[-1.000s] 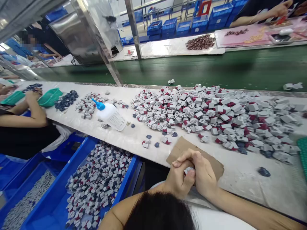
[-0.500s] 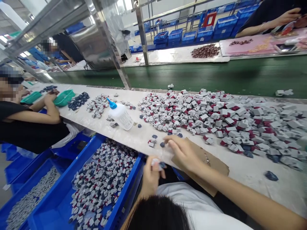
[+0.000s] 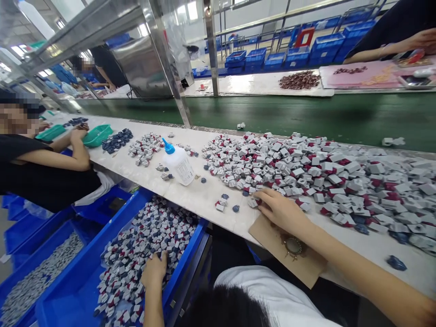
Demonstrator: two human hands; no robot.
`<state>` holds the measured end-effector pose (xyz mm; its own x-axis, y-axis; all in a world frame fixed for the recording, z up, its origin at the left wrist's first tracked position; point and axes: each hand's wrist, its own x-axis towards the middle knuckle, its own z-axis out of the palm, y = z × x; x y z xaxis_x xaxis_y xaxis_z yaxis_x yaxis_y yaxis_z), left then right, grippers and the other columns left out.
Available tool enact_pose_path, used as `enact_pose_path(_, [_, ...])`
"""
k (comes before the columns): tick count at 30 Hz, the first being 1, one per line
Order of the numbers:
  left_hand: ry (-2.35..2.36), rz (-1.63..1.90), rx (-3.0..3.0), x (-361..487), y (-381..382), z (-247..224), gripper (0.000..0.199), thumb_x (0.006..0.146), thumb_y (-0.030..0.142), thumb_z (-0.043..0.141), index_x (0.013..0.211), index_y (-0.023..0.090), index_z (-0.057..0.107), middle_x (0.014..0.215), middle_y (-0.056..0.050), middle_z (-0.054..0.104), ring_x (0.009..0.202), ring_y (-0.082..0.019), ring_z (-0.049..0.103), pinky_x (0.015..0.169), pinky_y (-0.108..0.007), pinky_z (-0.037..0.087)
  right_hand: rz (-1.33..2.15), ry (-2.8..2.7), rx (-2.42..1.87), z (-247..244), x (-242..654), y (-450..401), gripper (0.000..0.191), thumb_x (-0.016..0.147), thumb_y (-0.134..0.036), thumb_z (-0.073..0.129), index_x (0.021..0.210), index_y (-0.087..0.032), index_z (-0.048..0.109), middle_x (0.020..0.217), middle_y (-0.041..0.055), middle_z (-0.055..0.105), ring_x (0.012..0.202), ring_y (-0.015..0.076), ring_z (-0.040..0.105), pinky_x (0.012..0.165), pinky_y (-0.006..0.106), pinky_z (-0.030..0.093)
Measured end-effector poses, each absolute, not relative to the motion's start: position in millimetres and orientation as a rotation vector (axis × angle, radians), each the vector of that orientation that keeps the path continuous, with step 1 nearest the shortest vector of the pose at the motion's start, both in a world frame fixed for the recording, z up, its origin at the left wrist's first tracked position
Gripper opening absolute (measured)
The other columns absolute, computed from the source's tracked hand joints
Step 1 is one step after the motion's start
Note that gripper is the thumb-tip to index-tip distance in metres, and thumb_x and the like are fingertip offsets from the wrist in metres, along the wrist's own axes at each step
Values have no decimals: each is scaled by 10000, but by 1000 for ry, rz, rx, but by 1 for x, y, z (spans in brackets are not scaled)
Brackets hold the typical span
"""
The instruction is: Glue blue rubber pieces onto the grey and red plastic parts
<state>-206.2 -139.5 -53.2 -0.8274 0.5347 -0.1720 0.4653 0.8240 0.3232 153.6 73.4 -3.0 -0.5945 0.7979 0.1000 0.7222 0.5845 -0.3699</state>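
My left hand (image 3: 155, 271) is down over the grey, red and dark blue parts (image 3: 127, 254) in the large blue bin (image 3: 81, 268); its fingertips are partly hidden, so its grip cannot be made out. On the table, my right hand (image 3: 277, 209) has its fingers closed on a small grey part (image 3: 252, 202) at the near edge of the big pile (image 3: 289, 159). Below that wrist lies a piece of brown cardboard (image 3: 265, 234) with a metal ring-shaped item (image 3: 293, 246) on it. Left of the hand sit a dark blue part (image 3: 235, 208) and a grey and red part (image 3: 220, 205).
A white bottle with a blue cap (image 3: 180, 167) stands on the table (image 3: 136, 175). Beyond runs a green conveyor belt (image 3: 265, 111) beside a metal post (image 3: 170, 68). Another person (image 3: 51, 172) sits at the left near green trays (image 3: 97, 135); a co-worker's forearm (image 3: 378, 52) shows far right.
My left hand has moved down and left from the table edge into the blue bin. My right hand has shifted right and slightly up to a grey part. The view has turned slightly.
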Motion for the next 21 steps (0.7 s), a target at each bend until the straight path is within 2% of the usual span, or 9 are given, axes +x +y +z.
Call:
enact_pose_path(3, [2816, 500, 947, -188, -128, -44, 447, 783, 636, 439, 748, 221, 601, 810, -142, 584, 940, -515, 595, 635, -597, 479, 348, -2549, -1279, -2, 170, 70, 246, 916, -233, 468, 1121, -202, 599, 1137, 87, 610, 1034, 246, 579, 701, 316, 475])
enact_pose_path(5, [2791, 646, 1142, -168, -109, -34, 482, 883, 540, 353, 990, 171, 645, 1054, -205, 593, 1076, -466, 559, 735, -570, 503, 322, -2540, -1297, 0, 174, 71, 231, 943, -282, 458, 1096, -194, 608, 1110, 90, 620, 1033, 245, 577, 724, 326, 483])
enact_pose_path(6, [2751, 728, 1254, -155, -96, -30, 491, 914, 493, 326, 1061, 147, 642, 1115, -216, 586, 1098, -426, 557, 789, -549, 507, 311, -2533, -1308, 1, 172, 73, 246, 962, -297, 435, 1096, -187, 609, 1103, 96, 621, 1027, 240, 578, 743, 331, 486])
enact_pose_path(9, [2498, 963, 1636, -108, -54, -21, 439, 938, 413, 354, 1046, 138, 679, 1061, -173, 637, 1036, -294, 601, 922, -443, 494, 278, -2532, -1324, 5, 155, 84, 287, 1000, -303, 389, 1135, -165, 601, 1113, 107, 609, 1053, 225, 561, 808, 343, 486])
enact_pose_path(12, [2170, 1137, 1967, -60, -21, -12, 319, 920, 347, 449, 997, 178, 709, 954, -109, 678, 946, -221, 627, 889, -341, 511, 241, -2594, -1295, 7, 132, 99, 221, 976, -305, 493, 1074, -146, 611, 1051, 84, 605, 1027, 200, 557, 809, 334, 489])
enact_pose_path(16, [1975, 1298, 2146, -30, 8, 10, 270, 926, 272, 465, 1036, 173, 690, 958, -96, 684, 931, -205, 622, 842, -314, 516, 198, -2662, -1243, 6, 120, 112, 175, 955, -297, 553, 969, -134, 618, 940, 44, 602, 890, 150, 576, 773, 310, 505])
enact_pose_path(21, [2045, 1196, 2133, -51, 104, 49, 318, 950, 289, 455, 1171, 122, 611, 1157, -148, 642, 1121, -238, 571, 985, -354, 451, 209, -2602, -1158, 5, 124, 99, 152, 947, -251, 555, 1024, -145, 634, 933, 43, 622, 851, 145, 592, 707, 276, 504])
